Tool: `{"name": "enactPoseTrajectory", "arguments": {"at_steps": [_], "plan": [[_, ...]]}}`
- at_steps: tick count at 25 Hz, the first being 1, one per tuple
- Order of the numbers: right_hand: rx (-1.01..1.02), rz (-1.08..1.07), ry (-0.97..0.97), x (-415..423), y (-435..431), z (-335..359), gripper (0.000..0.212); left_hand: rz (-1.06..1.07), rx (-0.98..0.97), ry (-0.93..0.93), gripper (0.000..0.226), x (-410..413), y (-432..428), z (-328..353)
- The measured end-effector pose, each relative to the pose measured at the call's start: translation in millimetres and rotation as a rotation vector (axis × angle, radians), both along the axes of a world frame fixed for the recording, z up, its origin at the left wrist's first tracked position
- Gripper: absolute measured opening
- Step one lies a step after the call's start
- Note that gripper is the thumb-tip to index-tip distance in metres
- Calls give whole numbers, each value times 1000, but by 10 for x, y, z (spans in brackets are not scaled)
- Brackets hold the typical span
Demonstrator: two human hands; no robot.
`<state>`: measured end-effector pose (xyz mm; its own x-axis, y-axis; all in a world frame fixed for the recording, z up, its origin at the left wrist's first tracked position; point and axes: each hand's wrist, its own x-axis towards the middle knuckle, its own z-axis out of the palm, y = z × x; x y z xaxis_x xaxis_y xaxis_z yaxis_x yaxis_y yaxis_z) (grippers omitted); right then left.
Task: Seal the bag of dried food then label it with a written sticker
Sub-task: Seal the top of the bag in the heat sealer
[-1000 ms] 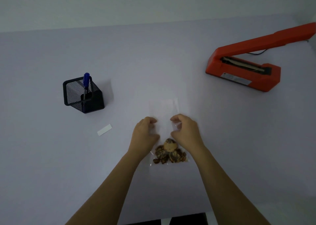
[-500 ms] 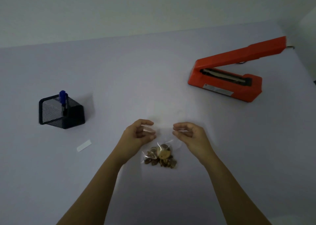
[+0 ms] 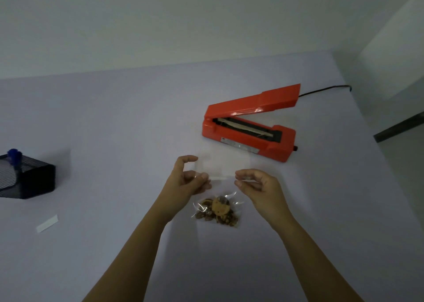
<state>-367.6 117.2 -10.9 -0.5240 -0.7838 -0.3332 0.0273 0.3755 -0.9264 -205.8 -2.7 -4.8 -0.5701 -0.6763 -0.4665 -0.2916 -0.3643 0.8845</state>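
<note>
A clear plastic bag [image 3: 223,166] with brown dried food [image 3: 218,211] in its bottom hangs just above the table. My left hand [image 3: 187,179] pinches its left edge and my right hand [image 3: 259,187] pinches its right edge, stretching the open top flat toward the sealer. The orange heat sealer [image 3: 250,127] stands with its arm raised, just beyond the bag's top edge. A white sticker [image 3: 47,223] lies on the table at the left. A blue pen [image 3: 14,157] stands in a black mesh holder [image 3: 27,180].
The sealer's black cord [image 3: 325,90] runs off the table's far right corner. The table's right edge [image 3: 376,155] falls away close beside the sealer. A pale wall rises behind the table.
Both hands have lifted the bag off the table and carried it toward the sealer. My view has turned right, so the pen holder and sticker have slid toward the left edge.
</note>
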Motion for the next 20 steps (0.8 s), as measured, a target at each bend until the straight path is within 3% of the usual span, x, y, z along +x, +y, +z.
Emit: {"name": "enactPoseTrajectory", "arguments": {"at_steps": [6,16,20], "plan": [[-9,-121,-36,-243,169,48,13,-18,44,-37,17,-365,31,12],[-60,-277,-110,-372,42,49,29,23,-57,-142,22,-663,-88,70],[1,-347,-208,-395,-32,20,17,77,-80,-188,22,-700,-124,41]]}}
